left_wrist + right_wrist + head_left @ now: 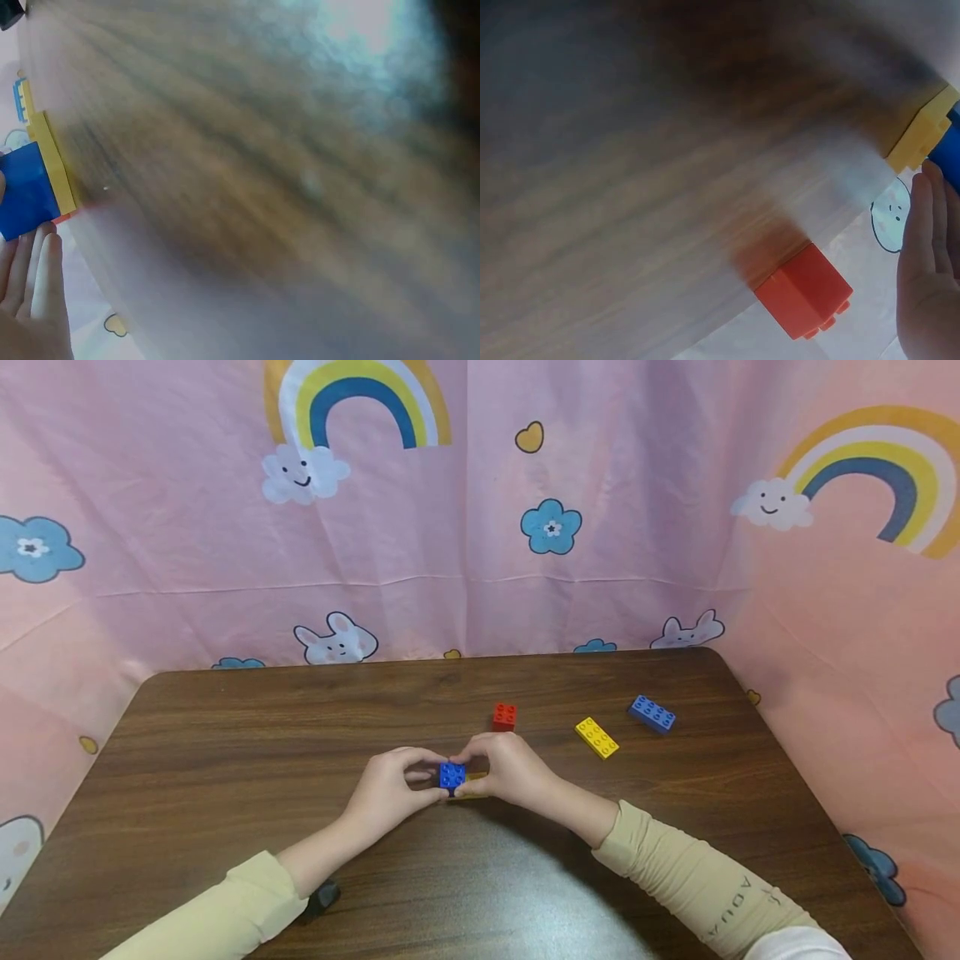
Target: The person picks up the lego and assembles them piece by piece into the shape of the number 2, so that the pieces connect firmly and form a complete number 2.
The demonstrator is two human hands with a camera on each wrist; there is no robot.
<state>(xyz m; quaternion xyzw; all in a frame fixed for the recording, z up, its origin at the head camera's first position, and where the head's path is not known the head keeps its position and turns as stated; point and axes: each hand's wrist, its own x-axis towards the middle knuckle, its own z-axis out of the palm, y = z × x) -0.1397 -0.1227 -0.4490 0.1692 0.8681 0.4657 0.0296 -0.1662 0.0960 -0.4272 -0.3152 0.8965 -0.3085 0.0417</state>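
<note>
Left grip [397,783], right grip [513,770]: both pinching one square blue plastic brick [452,775]
Under blue: one oblong yellow plastic brick [919,136]

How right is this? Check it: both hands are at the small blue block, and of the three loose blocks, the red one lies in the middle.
Wrong about the middle: the head view shows the loose yellow block there, between the red block and the longer blue block. The left hand and right hand are at the small blue block, as stated.
</note>
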